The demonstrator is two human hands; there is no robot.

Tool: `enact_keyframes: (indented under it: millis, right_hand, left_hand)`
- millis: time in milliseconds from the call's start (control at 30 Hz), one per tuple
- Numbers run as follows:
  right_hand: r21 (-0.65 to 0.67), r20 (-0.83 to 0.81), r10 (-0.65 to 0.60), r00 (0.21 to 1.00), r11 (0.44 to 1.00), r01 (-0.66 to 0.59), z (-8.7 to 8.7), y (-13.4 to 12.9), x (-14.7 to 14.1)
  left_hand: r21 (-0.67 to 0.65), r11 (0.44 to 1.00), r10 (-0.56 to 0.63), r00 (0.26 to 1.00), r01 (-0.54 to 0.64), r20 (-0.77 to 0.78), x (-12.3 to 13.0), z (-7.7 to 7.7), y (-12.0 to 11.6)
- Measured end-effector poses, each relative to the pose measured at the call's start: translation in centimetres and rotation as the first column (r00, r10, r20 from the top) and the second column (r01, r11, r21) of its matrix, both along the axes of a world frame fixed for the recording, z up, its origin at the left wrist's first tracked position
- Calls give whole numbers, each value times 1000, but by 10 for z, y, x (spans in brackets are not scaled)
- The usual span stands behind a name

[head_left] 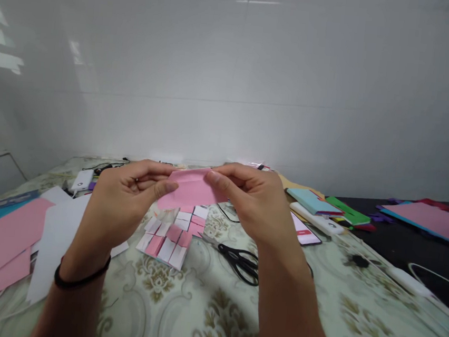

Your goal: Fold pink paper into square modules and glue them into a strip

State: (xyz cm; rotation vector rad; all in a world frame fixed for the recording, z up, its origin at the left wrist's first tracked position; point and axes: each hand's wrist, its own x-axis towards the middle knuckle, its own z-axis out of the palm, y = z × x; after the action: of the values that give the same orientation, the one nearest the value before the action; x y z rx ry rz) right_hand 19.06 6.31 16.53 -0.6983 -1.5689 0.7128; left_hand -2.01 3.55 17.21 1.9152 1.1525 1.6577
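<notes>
A small piece of pink paper (190,189) with a crease is held up above the table between my two hands. My left hand (126,196) pinches its left edge between thumb and fingers. On the other side, my right hand (251,197) grips the right edge the same way. Below the paper lies a folded pink-and-white paper piece (172,237) made of several small squares. Black-handled scissors (239,260) rest to its right, partly behind my right forearm, with the blades pointing at the squares.
Pink sheets (6,243) and white sheets (59,232) lie at the left. A phone (305,230), a light blue pad (312,201) and a green item (349,211) sit at the right. More coloured sheets (429,220) rest on a black surface. A white wall stands behind.
</notes>
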Motion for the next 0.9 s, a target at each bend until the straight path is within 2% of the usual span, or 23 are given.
enact_keyframes:
  millis: [167,233,367,467,633,733,833,900]
  right_hand:
    - [8,87,104,991,994,-105,-2,-1,-4]
    - [2,134,143,981,989,-145,-3,-3,-6]
    - [72,150,141,979,986,-153,-2,-5,-12]
    - [124,155,127,980,981,-147,-2,-7,-16]
    - [123,153,177,972,973,-196,-2,-5,-14]
    - [108,174,182,968,973,-203,-2,-1,0]
    - [84,138,132,982,986,-145,-1,3,17]
    - [81,71,111,991,990,-117,0,2,20]
  left_hand:
    - [25,999,-36,994,39,-104,5,1,-1]
    - [48,999,-10,987,18,-163,7,1,-1]
    - [128,991,72,974,-45,-213,10,0,-1]
    - [133,991,35,974,-6,-222,13,0,-2]
    - [137,990,1,976,30,-219,19,1,-7]
    - [148,988,81,978,-53,-190,10,4,-11]
    - [169,955,262,959,-242,-109,-5,7,-12]
    - [172,951,282,950,-258,-131,-10,8,-12]
